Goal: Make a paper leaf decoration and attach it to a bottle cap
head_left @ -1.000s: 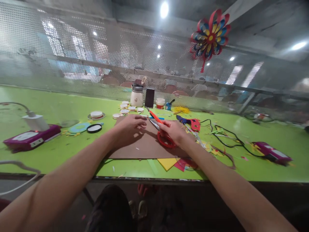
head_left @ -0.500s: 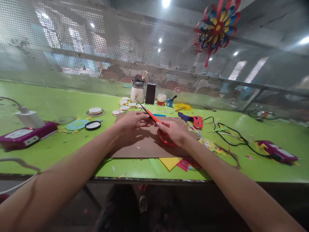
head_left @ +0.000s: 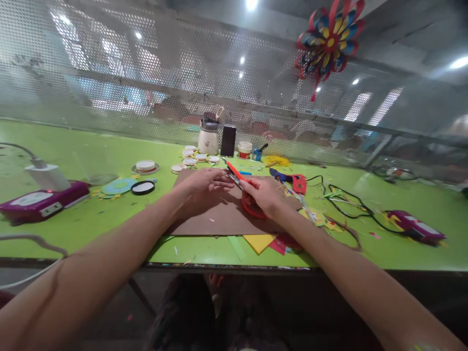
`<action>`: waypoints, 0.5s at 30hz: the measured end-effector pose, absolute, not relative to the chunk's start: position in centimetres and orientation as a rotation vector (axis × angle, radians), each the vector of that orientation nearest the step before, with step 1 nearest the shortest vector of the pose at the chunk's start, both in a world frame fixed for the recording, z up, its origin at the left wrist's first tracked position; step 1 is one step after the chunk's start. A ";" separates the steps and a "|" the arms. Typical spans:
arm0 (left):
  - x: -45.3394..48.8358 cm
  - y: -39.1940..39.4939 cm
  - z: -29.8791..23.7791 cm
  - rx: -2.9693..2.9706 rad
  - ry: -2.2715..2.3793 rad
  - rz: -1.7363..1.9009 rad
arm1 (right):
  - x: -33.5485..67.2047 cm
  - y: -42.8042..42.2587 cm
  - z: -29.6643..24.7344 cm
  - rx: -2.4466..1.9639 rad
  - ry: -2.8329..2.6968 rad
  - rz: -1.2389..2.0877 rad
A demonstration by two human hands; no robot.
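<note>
My right hand [head_left: 261,195] is closed around what look like red-handled scissors [head_left: 253,210]. Their red loop shows below the fingers, and a metal part slants up and left from the grip. Along it runs an orange ribbed strip [head_left: 236,170]; I cannot tell whether this belongs to the tool or is separate. My left hand [head_left: 210,184] hovers just left of the strip, fingers stretched and slightly apart, with nothing visible in them. Both hands are over a brown board [head_left: 208,222], and a blue pen-like stick [head_left: 245,173] lies behind them.
On the green table [head_left: 120,239], purple power strips [head_left: 46,201] stand left and right. Black cord [head_left: 351,200], a red-and-blue glue gun [head_left: 298,183] and paper scraps lie to the right. Behind are a bottle [head_left: 208,139], a phone [head_left: 228,141] and several white discs [head_left: 189,162].
The left fingers have come off the orange strip and opened a little. The right hand has turned the tool, so its tip has swung right and points more steeply upward.
</note>
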State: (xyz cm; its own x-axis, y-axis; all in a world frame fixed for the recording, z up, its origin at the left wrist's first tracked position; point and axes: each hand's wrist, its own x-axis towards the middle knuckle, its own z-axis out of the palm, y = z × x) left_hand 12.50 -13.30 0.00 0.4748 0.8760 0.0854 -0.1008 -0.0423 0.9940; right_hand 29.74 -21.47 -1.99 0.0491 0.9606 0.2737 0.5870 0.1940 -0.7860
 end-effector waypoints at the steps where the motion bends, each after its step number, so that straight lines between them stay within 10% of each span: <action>1: 12.2 -13.0 0.1 1.400 0.801 0.974 | 29.9 -21.4 -1.8 -1.539 -1.634 0.479; 15: 9.6 -10.2 2.3 1.400 1.192 1.614 | 24.8 -18.8 -0.7 -2.033 -1.856 -0.064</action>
